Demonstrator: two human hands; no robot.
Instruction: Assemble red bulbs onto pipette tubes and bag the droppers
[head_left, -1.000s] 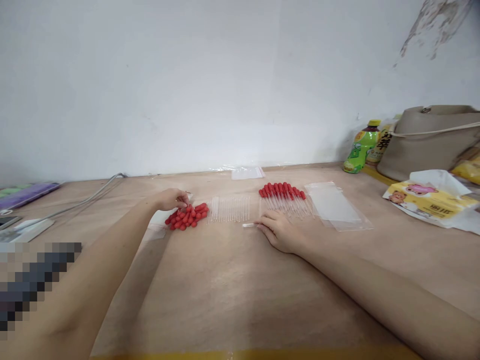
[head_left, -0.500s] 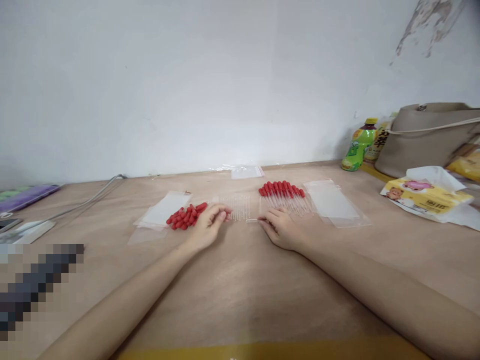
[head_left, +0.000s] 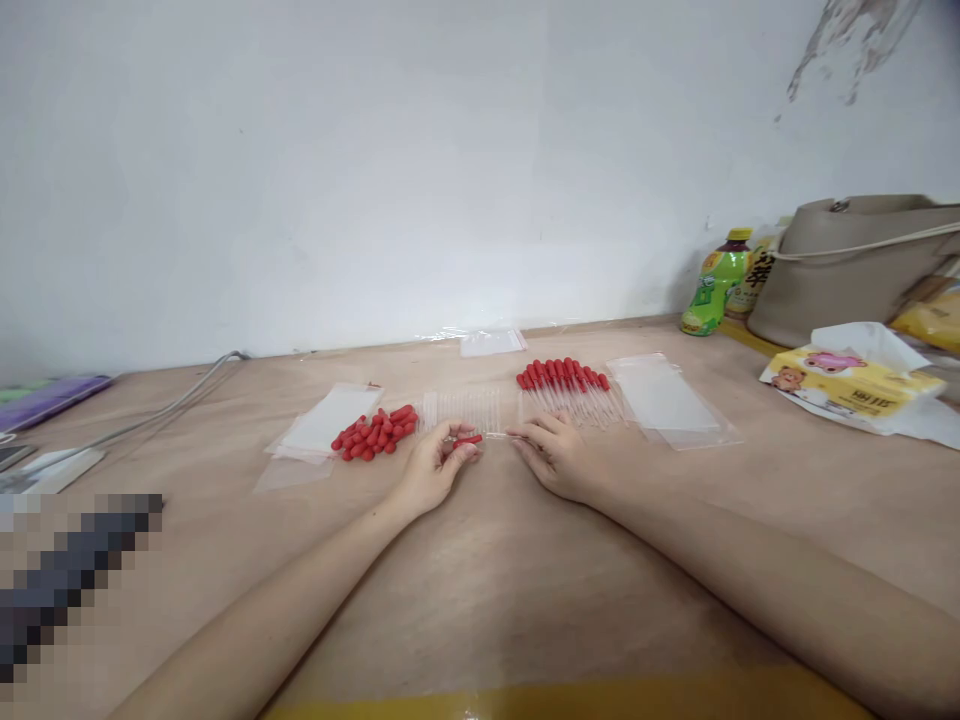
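Between the thumb and fingers of my left hand [head_left: 433, 470] is a red rubber dropper bulb [head_left: 469, 440], pointing right. My right hand [head_left: 561, 462] pinches a thin clear dropper tube [head_left: 495, 435], whose free end reaches left towards the bulb. Whether the two touch I cannot tell. A heap of loose red bulbs [head_left: 369, 436] lies left of my left hand. Behind my hands, clear tubes [head_left: 463, 408] lie side by side in a row. Beyond my right hand rest several droppers with red bulbs [head_left: 566, 376] fitted on clear tubes.
Clear plastic bags [head_left: 322, 420] lie at left, more bags [head_left: 664, 395] at right, and another [head_left: 493, 343] by the wall. A green drink bottle [head_left: 718, 285], a grey-beige bag [head_left: 862, 270] and a tissue pack [head_left: 847, 375] stand at right. A grey cable [head_left: 176, 402] crosses the left side.
My left hand has moved right and slightly down, away from the heap, and the red bulb now shows in its fingers. My right hand has shifted slightly left with the tube.
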